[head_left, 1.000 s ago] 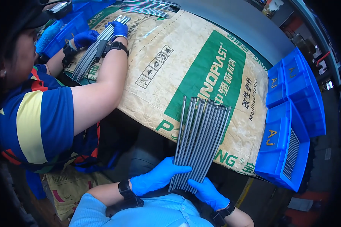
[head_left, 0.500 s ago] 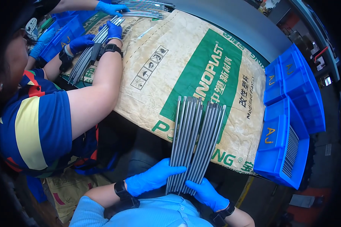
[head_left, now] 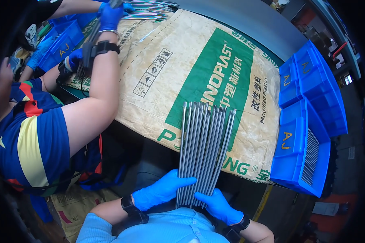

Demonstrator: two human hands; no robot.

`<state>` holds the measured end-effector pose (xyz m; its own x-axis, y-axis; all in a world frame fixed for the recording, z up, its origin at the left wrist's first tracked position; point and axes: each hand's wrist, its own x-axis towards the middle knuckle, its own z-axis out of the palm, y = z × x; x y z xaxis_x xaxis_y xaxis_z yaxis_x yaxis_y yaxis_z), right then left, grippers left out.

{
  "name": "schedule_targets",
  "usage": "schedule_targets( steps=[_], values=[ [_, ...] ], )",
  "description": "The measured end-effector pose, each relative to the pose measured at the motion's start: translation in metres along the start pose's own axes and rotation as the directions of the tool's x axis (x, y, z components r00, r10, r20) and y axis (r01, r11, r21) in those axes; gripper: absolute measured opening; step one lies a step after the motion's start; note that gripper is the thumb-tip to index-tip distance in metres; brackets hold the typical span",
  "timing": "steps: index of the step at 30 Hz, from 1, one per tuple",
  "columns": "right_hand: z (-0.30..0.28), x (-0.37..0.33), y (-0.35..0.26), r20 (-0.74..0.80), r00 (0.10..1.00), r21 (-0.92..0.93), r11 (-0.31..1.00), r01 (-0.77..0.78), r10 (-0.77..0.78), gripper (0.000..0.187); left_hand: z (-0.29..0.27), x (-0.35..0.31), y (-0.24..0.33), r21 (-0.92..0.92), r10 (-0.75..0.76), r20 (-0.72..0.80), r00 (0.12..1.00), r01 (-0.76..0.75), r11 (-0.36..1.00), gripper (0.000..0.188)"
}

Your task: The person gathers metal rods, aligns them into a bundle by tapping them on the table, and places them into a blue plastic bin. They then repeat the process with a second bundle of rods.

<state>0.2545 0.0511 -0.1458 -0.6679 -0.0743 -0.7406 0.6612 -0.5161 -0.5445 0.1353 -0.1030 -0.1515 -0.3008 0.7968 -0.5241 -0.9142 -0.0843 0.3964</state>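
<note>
A fanned bundle of thin grey metal rods stands up between my hands, several rods side by side, their tips spread at the top. My left hand, in a blue glove, grips the lower left side with the thumb lying across the front. On the lower right side, my right hand, gloved too, closes round the rods with its thumb at the front. The fingers behind the bundle are hidden. The upper part of the rods reaches over the near edge of a table covered with a printed sack.
At the right edge stand blue plastic bins; the nearest holds grey rods. On the left a co-worker's gloved hand grips dark rods. More rods lie at the far edge, near another blue bin.
The two clusters of rods in my hands have come together into one fan. The co-worker on the left has raised a hand and tilted their rods more upright. My view has shifted slightly.
</note>
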Motion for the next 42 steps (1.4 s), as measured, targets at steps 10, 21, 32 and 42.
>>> schedule_targets(
  steps=[10,21,32,42],
  values=[
    [0.0,0.002,0.003,-0.042,0.999,-0.091,0.996,0.017,-0.021,0.038,0.001,0.0,0.001,0.025,0.006,-0.02,1.0,-0.005,1.0,0.034],
    [0.008,-0.012,-0.016,-0.023,1.0,0.007,1.0,0.014,-0.014,0.034,0.021,-0.004,0.016,0.03,0.026,-0.007,1.0,-0.026,0.999,0.033],
    [0.008,-0.011,-0.046,0.151,0.988,0.277,0.96,-0.027,-0.016,0.04,0.03,0.012,0.037,-0.037,-0.03,0.019,0.999,0.031,0.999,0.036],
    [-0.002,-0.023,-0.024,0.279,0.957,0.36,0.933,-0.03,-0.077,0.036,0.035,-0.002,0.036,0.119,0.006,-0.071,0.997,0.003,0.993,0.038]
  ],
)
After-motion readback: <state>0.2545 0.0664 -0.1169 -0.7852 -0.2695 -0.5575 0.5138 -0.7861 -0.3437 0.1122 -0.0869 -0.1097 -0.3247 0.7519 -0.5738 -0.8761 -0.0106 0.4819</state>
